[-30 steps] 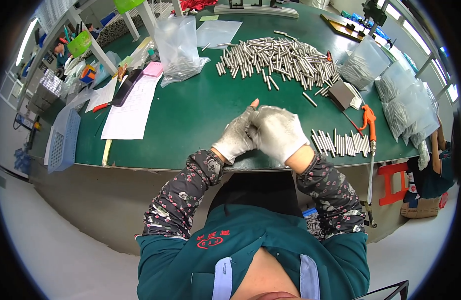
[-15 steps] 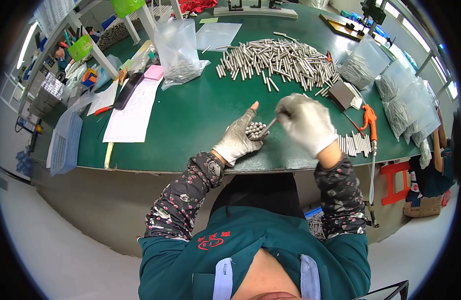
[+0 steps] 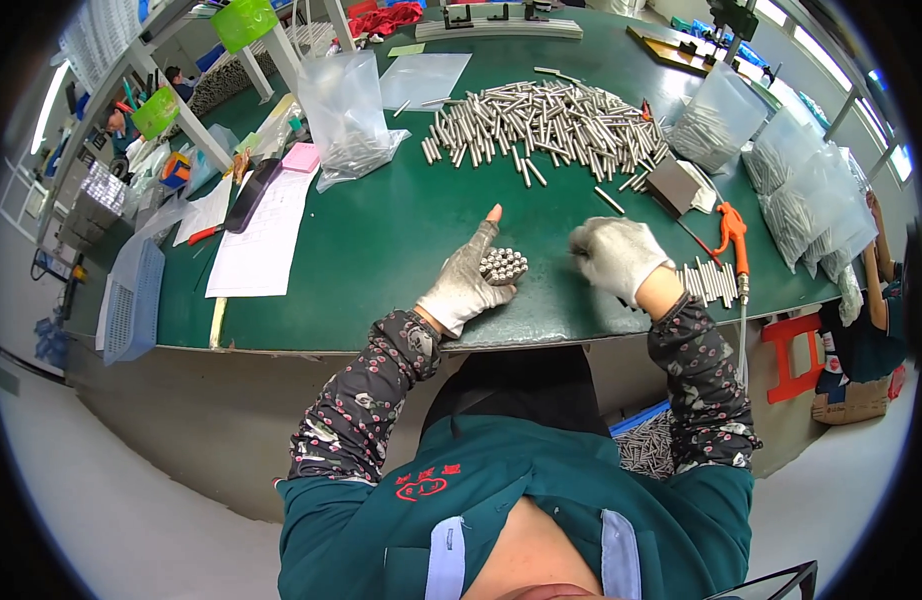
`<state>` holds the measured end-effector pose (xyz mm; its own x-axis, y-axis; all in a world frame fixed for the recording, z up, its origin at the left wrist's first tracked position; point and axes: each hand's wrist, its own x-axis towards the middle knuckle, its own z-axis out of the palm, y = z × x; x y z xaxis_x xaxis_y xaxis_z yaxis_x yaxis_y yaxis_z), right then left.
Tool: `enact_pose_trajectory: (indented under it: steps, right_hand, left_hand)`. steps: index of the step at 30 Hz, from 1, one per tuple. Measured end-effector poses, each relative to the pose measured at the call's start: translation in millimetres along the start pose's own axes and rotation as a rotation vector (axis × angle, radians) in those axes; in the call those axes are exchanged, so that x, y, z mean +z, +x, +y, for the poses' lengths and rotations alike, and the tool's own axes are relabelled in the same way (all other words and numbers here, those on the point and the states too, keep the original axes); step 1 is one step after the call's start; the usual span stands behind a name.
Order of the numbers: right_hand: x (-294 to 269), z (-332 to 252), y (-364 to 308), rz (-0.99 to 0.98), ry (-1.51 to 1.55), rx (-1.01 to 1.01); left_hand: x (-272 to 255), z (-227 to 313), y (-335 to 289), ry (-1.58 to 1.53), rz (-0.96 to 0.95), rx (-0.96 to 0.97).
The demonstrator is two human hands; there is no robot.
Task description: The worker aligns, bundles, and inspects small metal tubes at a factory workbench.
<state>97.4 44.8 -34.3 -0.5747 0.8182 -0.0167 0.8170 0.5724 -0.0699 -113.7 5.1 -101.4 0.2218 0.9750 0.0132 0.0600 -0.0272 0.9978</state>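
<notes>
My left hand [image 3: 465, 288], in a whitish glove with its thumb sticking up, is wrapped round a bundle of short metal pins [image 3: 503, 266]; their shiny round ends face up. To the right, my right hand [image 3: 623, 258], gloved too, hovers over the green table with its fingers curled in; whatever they may hold is hidden. Beyond both hands lies a big heap of loose metal pins [image 3: 541, 122]. One pin [image 3: 608, 200] lies apart, between the heap and my right hand. Beside my right wrist, several pins [image 3: 709, 284] are laid side by side in a row.
At right are a brown block [image 3: 673, 187], an orange air gun [image 3: 733, 235] and clear bags of pins [image 3: 796, 205]. At left stand a bag [image 3: 349, 120], paper sheets [image 3: 266, 235], a black-bladed tool [image 3: 251, 197] and a blue basket [image 3: 134, 300]. A co-worker's arm [image 3: 874, 240] shows far right.
My right hand has drawn back to the right from the bundle. The pin that stuck out of its fingers no longer shows there. My left hand still grips the bundle.
</notes>
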Motion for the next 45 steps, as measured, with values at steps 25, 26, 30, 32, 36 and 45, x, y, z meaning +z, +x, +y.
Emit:
enact_pose_trajectory:
  steps: [25,26,30,32,36,45]
  right_hand:
    - [65,-35,28,0.035,1.233,0.008]
    - [65,-35,29,0.02,1.225,0.014]
    - [64,-33,31,0.011,1.168,0.02]
    - [65,-34,30,0.014,1.206,0.01]
    - [63,-36,29,0.019,1.235,0.02]
    - [55,-40,26,-0.022,1.241,0.036]
  left_hand:
    - [-5,-4,4,-0.092,-0.017,-0.063]
    - [-6,-5,5,-0.092,-0.016,-0.062]
    - [-7,-10,7,-0.114,-0.039,-0.025]
    - [-7,-9,7,-0.117,-0.039,-0.01]
    - [-5,-6,7,-0.081,-0.035,-0.009]
    - [-7,-8,6,-0.011,-0.01,-0.01]
